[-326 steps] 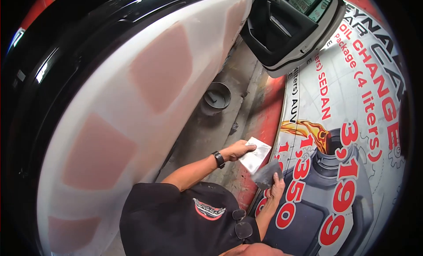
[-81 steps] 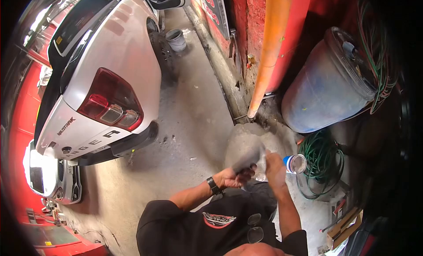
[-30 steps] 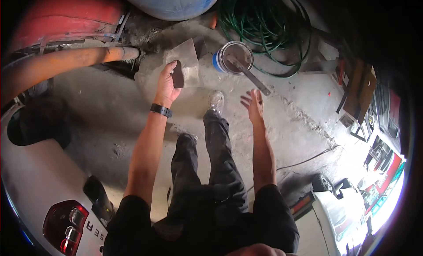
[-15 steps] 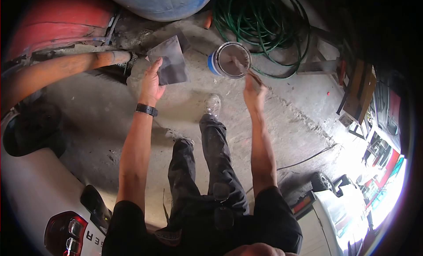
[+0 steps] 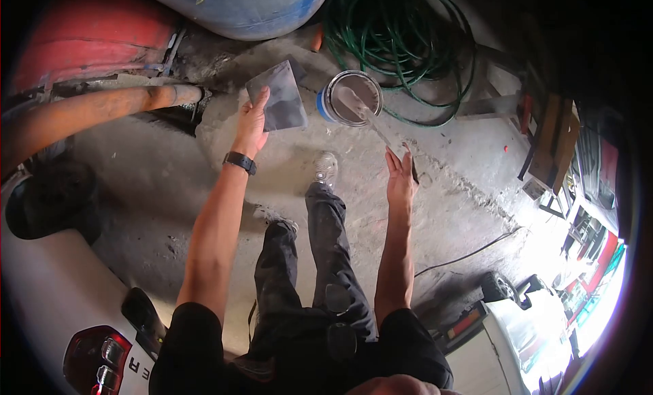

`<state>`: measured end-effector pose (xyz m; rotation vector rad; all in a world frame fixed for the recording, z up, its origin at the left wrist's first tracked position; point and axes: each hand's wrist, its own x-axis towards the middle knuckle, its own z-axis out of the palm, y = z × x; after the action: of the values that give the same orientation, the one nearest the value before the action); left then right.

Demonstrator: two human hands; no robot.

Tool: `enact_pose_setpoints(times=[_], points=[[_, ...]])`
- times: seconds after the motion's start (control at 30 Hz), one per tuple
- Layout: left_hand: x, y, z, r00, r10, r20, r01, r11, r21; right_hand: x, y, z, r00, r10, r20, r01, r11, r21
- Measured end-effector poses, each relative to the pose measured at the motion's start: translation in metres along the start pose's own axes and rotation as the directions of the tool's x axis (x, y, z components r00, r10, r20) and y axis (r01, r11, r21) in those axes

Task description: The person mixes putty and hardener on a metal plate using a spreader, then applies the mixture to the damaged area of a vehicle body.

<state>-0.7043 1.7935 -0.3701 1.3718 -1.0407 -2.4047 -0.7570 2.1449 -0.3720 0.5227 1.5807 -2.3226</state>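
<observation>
My left hand (image 5: 252,128) grips a flat, dark grey plate (image 5: 286,101) by its near left edge, thumb on top. My right hand (image 5: 401,179) holds the handle end of a long spatula (image 5: 377,125), its blade coated with grey-brown paste. The blade lies over the mouth of a round can (image 5: 322,105) with a blue side. Similar paste (image 5: 366,90) fills the can, whose rim is smeared. Between the plate and the can there is a narrow gap.
A coiled green hose (image 5: 401,48) lies behind the can, near a blue barrel (image 5: 265,14). An orange pipe (image 5: 95,116) runs along the left. A white vehicle (image 5: 61,286) stands at lower left, and a cardboard piece (image 5: 558,143) at right.
My right hand has drawn back toward me and turned, with the spatula's coated blade now showing more above the can. My left hand and the plate have shifted right, closer to the can.
</observation>
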Motion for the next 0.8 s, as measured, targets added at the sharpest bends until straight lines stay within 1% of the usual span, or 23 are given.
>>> enact_pose_setpoints(times=[0.07, 0.17, 0.27, 0.4, 0.43, 0.53, 0.57, 0.67, 0.7, 0.77, 0.8], points=[[0.011, -0.005, 0.003, 0.999, 0.032, 0.02, -0.033, 0.998, 0.052, -0.017, -0.025, 0.003, 0.999, -0.042, 0.023, 0.044, 0.996, -0.072], [0.026, -0.018, 0.008, 0.991, 0.1, -0.093, -0.071, 0.958, 0.276, -0.032, -0.065, -0.001, 0.997, -0.073, 0.018, 0.074, 0.991, -0.113], [0.024, -0.023, 0.028, 0.99, 0.141, 0.009, -0.137, 0.945, 0.295, -0.05, -0.109, 0.003, 0.99, -0.131, 0.058, 0.136, 0.985, -0.101], [0.031, -0.04, 0.055, 0.993, 0.112, 0.037, -0.117, 0.973, 0.2, -0.07, -0.157, -0.002, 0.978, -0.193, 0.075, 0.201, 0.972, -0.122], [0.031, -0.042, 0.064, 0.992, 0.125, 0.019, -0.127, 0.968, 0.218, -0.075, -0.168, -0.003, 0.975, -0.208, 0.077, 0.216, 0.97, -0.111], [0.041, -0.052, 0.075, 0.986, 0.14, 0.09, -0.16, 0.945, 0.285, -0.093, -0.197, -0.01, 0.964, -0.246, 0.105, 0.257, 0.96, -0.115], [0.047, -0.054, 0.074, 0.987, 0.089, 0.135, -0.131, 0.93, 0.344, -0.098, -0.205, -0.011, 0.96, -0.255, 0.117, 0.269, 0.955, -0.123], [0.031, -0.045, 0.1, 0.967, 0.088, 0.238, -0.144, 0.963, 0.229, -0.106, -0.221, -0.011, 0.944, -0.275, 0.182, 0.292, 0.954, -0.074], [0.032, -0.045, 0.105, 0.957, 0.067, 0.283, -0.136, 0.963, 0.231, -0.108, -0.22, -0.002, 0.947, -0.315, 0.066, 0.321, 0.938, -0.127], [0.033, -0.043, 0.114, 0.927, 0.023, 0.374, -0.12, 0.964, 0.239, -0.103, -0.212, -0.006, 0.96, -0.276, 0.041, 0.278, 0.959, -0.058], [0.026, -0.037, 0.122, 0.922, -0.024, 0.385, -0.076, 0.967, 0.241, -0.1, -0.207, -0.01, 0.966, -0.257, 0.028, 0.258, 0.966, -0.022]])
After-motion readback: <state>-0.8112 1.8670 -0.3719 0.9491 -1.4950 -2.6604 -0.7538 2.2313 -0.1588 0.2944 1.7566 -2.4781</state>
